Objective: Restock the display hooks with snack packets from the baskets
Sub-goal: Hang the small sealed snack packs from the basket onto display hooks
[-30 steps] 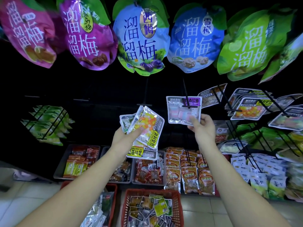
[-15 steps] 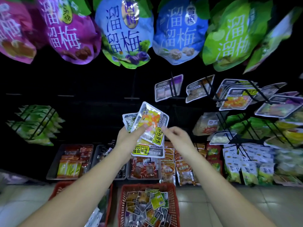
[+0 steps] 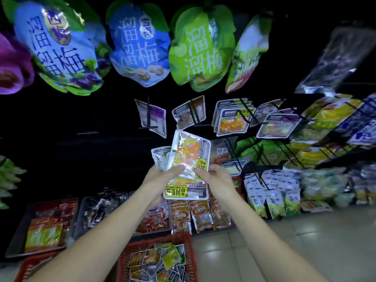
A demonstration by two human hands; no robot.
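Silver foil with orange and yellow sweets: this top packet [image 3: 189,155] is now between both my hands, in front of the dark rack and just below the hooks. One second ago my right hand [image 3: 216,179] was up at a hook [image 3: 148,115], hanging the purple-labelled packet [image 3: 158,117]. That packet hangs there now, and the hand has come down. Its fingers [image 3: 200,170] are clamped on the lower right corner of the top packet.

My left hand [image 3: 159,178] is raised to the same height, with the forearm stretched forward. It grips a small fan of packets from the left, the thumb pressed on the top one. A yellow-label packet [image 3: 184,192] hangs below, and a small packet [image 3: 160,157] stands behind. The view has also turned to the right since then.

Low on the floor, a red basket [image 3: 183,239] holds many loose mixed packets. A second red basket [image 3: 28,267] shows at the left edge. Grey trays [image 3: 19,228] behind carry orange and red packets.
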